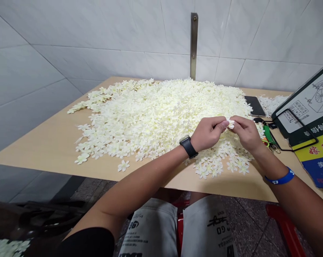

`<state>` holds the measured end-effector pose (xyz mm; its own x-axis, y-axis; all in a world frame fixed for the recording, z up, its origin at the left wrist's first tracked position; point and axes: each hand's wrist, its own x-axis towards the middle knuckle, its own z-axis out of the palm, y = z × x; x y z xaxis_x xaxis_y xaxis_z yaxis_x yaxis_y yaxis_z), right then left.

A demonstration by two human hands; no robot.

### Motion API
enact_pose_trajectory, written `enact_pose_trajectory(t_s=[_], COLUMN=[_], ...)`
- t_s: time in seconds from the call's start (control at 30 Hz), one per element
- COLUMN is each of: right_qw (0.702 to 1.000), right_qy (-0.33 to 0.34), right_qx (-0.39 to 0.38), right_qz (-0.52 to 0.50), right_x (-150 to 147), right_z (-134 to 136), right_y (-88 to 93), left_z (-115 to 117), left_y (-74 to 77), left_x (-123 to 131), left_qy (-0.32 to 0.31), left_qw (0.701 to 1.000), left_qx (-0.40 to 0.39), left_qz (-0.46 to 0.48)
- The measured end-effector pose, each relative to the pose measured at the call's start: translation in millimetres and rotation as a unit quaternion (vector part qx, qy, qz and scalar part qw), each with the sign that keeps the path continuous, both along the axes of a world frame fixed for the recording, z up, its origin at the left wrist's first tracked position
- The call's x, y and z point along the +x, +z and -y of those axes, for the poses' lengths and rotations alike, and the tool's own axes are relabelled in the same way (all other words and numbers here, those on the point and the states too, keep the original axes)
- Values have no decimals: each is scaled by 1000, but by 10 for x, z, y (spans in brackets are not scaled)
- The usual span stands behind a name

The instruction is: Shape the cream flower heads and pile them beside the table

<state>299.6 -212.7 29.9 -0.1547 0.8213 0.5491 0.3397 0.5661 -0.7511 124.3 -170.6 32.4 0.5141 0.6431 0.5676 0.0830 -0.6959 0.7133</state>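
A small white artificial flower (pixel 231 124) is pinched between my two hands, over the right part of a big flower heap. My left hand (pixel 208 134), with a dark watch on its wrist, is closed and its thumb and forefinger meet at the flower. From the other side my right hand (pixel 245 134) grips the same flower by thumb and forefinger; a blue band circles that forearm. Beneath and behind both hands spreads the pile of cream-white flowers (pixel 156 117). The fingertips partly cover the held flower.
The pile lies on a light wooden table (pixel 51 142) against a tiled wall. At right are a dark phone (pixel 255 106), a heap of small white pieces (pixel 272 103), keys with a green tag (pixel 268 135) and a printed box (pixel 308 107). A red stool (pixel 286 228) stands below the table.
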Motion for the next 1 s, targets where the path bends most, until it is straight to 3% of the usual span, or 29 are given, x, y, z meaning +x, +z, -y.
enact_pose_trajectory(t_s=[0.13,0.3,0.6,0.73,0.83,1.0], right_qw=[999,999,999,998,999,997], right_qy=[32,-21,-23,-49,-32,-57], right_qx=[-20,-17,-21,-7,2,45], right_qz=[-18,-40,-25,-38,-16,-8], right_x=[-35,-92,-89,-124,-140,-76], right_z=[1,32,31,62,71,32], right_y=[-25,-40,-47,1,25,-5], left_z=[6,-14,42,37,12,-7], left_y=[-37,-51,-99,-98,-90,-82], left_x=[39,40,103,104,100,119], left_qy=[55,63,84,67,63,-26], left_qw=[998,997,995,997,996,993], left_qx=[2,39,7,10,2,-91], left_qz=[32,6,47,47,62,67])
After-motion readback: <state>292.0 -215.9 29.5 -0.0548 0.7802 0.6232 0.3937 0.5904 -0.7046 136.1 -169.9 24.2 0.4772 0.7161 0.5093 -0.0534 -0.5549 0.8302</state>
